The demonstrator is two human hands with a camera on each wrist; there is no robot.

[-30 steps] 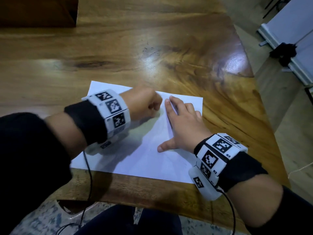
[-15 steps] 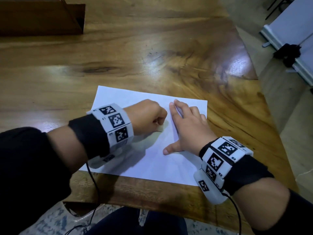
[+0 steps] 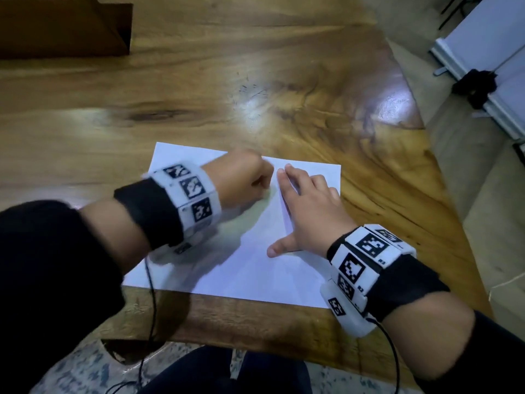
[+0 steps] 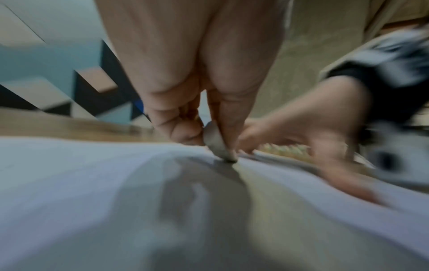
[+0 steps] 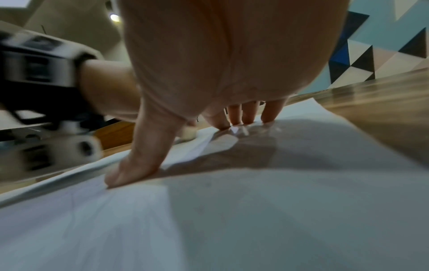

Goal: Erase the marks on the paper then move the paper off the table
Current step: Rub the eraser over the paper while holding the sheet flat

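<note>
A white sheet of paper (image 3: 241,268) lies near the front edge of the wooden table (image 3: 255,81). My left hand (image 3: 244,180) pinches a small pale eraser (image 4: 214,142) between thumb and fingers, its lower end touching the paper (image 4: 92,183). The eraser (image 5: 188,133) also shows in the right wrist view, beyond my thumb. My right hand (image 3: 306,206) lies flat on the paper (image 5: 278,201) just right of the left, fingers straight, thumb spread, pressing the sheet down. No marks are plain on the paper; the spot under the eraser is hidden.
A dark wooden box (image 3: 65,27) stands at the table's far left. The table's right edge drops to a floor with a white panel and a black stand (image 3: 477,86). My legs (image 3: 227,371) show below the front edge.
My left hand with the eraser has shifted back up the sheet, away from me, and is motion-blurred. The right hand stays pressed on the paper.
</note>
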